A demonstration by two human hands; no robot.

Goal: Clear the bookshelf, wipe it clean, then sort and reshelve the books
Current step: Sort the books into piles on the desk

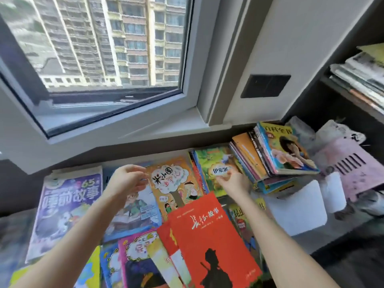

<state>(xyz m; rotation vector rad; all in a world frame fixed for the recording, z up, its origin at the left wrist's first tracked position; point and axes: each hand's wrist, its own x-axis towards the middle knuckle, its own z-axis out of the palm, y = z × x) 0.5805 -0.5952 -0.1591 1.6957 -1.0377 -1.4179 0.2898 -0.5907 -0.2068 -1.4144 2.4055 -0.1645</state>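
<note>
Right now the person is stretching both arms over the books (133,213) spread flat below the window (188,96). Their left hand (126,180) is hovering with fingers loosely spread, holding nothing, just over the left edge of the orange cartoon book (176,183). Their right hand (232,181) is laying its fingertips on the green book (209,163) beside it; whether the thumb is hooking an edge, I cannot tell. A red book (212,235) is lying nearest, and a leaning stack (276,154) is sitting beside the dark bookshelf (311,104).
</note>
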